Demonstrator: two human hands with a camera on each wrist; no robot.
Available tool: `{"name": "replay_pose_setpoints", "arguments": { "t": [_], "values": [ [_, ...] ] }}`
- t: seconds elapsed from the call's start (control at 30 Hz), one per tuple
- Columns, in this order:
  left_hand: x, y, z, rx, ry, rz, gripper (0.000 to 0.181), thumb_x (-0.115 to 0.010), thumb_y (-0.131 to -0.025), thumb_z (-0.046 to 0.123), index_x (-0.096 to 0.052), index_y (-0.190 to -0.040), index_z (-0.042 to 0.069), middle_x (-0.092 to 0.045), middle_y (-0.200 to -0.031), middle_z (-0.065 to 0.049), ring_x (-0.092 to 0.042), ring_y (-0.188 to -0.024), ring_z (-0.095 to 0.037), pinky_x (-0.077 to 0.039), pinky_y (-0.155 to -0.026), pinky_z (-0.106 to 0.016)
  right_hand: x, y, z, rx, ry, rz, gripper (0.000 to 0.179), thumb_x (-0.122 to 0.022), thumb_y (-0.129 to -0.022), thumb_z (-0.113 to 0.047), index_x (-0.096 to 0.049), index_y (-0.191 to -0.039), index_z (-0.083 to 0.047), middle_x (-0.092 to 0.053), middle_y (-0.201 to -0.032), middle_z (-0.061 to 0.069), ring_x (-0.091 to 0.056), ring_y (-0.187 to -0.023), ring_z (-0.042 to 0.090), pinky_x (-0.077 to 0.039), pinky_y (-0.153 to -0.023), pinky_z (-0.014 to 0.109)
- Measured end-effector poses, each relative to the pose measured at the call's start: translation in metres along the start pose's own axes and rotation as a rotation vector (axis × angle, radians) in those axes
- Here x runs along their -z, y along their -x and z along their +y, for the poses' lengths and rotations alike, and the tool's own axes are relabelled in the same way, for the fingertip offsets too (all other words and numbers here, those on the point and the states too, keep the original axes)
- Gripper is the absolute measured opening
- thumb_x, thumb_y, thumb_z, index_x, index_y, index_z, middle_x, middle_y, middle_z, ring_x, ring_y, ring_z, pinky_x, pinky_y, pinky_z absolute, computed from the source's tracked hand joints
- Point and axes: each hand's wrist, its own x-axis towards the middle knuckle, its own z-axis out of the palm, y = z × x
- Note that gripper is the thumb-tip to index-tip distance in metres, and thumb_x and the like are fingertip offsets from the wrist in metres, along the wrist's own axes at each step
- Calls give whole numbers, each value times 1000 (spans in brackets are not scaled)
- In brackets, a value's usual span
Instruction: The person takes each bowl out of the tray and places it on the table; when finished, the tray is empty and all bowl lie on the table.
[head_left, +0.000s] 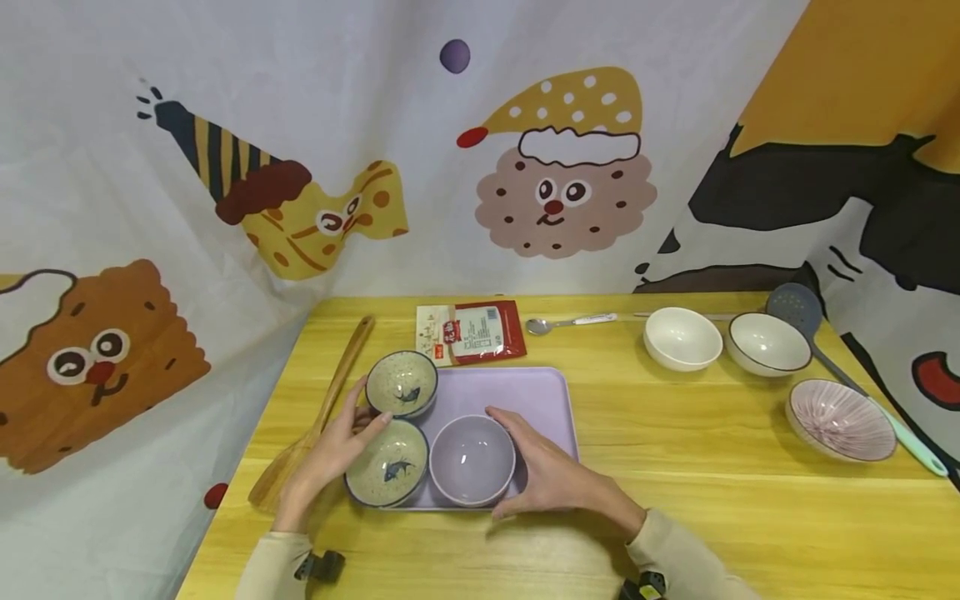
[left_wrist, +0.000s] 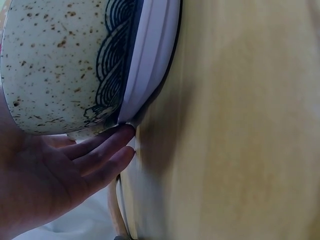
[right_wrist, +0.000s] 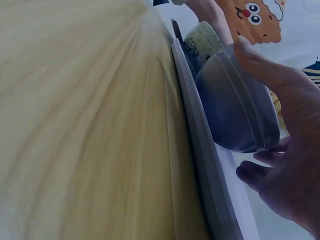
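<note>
Head view, person at 6 o'clock: purple bowl [head_left: 472, 460] upright on tray [head_left: 525, 387], toward its 6. Right hand [head_left: 551, 471] at the bowl's 3, thumb and fingers curled round it, holding it. Bowl's base out of sight; can't tell if it bears on the tray. Right wrist view: thumb near the rim, other fingers bunched lower down, part hidden by the bowl.

Far fish bowl [head_left: 402, 384] at purple bowl's 10 to 11, near fish bowl [head_left: 387, 463] at its 9, rims very close. Both cover the tray's 9 o'clock edge. Left hand [head_left: 333, 454] reaches in from 8: fingers extended, thumb parted from them and lying by the gap between the fish bowls. Some fingers hidden under the far one. Left wrist view: fingertips at bowl and tray edge, thumb unseen, bowl cut off.

From tray: spatula [head_left: 281, 473] at 9, partly behind the left hand; packet [head_left: 471, 333] at 12, print mostly illegible; spoon [head_left: 573, 322] at 1; white bowl [head_left: 682, 337] at 2; rimmed bowl [head_left: 768, 343] between 2 and 3; pink bowl [head_left: 842, 419] at 3. Skimmer [head_left: 795, 310] runs behind the last two, handle partly blocked. Counter [head_left: 675, 433] and sleeves cut off at 6.
</note>
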Motion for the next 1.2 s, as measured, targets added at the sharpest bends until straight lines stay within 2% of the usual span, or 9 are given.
{"name": "replay_pose_setpoints", "arguments": {
  "t": [0.27, 0.5, 0.6, 0.73, 0.9, 1.03, 1.13, 1.2],
  "values": [
    [-1, -4, 0, -21, 7, -12, 85, -58, -103, 40, -6, -164, 12, -53, -140, -34, -56, -129, -44, -48, -110, -55, -4, -4, -2, -32, -11, -18, 141, -100, -55, -45, -15, -162, -12, -37, -159, 12, -43, -144, 30, -39, -117, 55],
    [1, -9, -1, -42, 14, -37, 80, -61, -103, 34, -14, -164, 13, -55, -139, -32, -59, -125, -42, -50, -108, -54, -7, -4, 0, -79, 3, 29, 132, -100, -55, -39, -26, -158, -3, -44, -155, 9, -49, -139, 28, -46, -112, 55],
    [3, -12, 0, -67, 10, -73, 77, -60, -103, 30, -16, -163, 12, -55, -139, -32, -59, -125, -44, -49, -108, -55, -6, -2, 4, -59, 8, 75, 130, -100, -53, -41, -31, -157, -5, -50, -151, 7, -53, -134, 25, -48, -110, 54],
    [7, -15, 3, -98, -6, -128, 73, -58, -104, 30, -19, -163, 14, -48, -147, -33, -52, -131, -49, -45, -110, -59, -3, 4, 9, -38, 12, 135, 128, -100, -52, -45, -35, -155, -5, -53, -147, 4, -56, -130, 25, -50, -107, 54],
    [12, -18, 4, -123, -29, -188, 67, -55, -105, 27, -23, -163, 18, -38, -157, -29, -47, -135, -49, -43, -109, -65, 5, 15, 16, -76, 10, 178, 128, -98, -53, -53, -35, -155, -7, -55, -145, 2, -57, -128, 24, -51, -106, 55],
    [13, -21, 5, -140, -27, -226, 63, -51, -106, 23, -23, -163, 17, -26, -163, -27, -37, -141, -54, -35, -111, -73, 13, 25, 20, -121, 17, 202, 128, -97, -54, -56, -35, -156, -10, -56, -144, 3, -59, -126, 25, -52, -104, 55],
    [13, -22, 6, -104, -39, -244, 61, -49, -107, 31, -24, -163, 24, -20, -167, -22, -20, -149, -54, -17, -111, -81, 19, 33, 23, -147, 18, 223, 128, -97, -54, -56, -34, -157, -13, -56, -144, 5, -60, -125, 27, -52, -104, 56],
    [13, -24, 6, -94, -57, -255, 60, -47, -107, 34, -24, -162, 28, -22, -166, -22, -19, -149, -54, -13, -109, -85, 23, 39, 23, -163, 21, 242, 127, -98, -54, -54, -34, -157, -15, -57, -143, 7, -60, -125, 28, -51, -103, 57]
  ]
}}
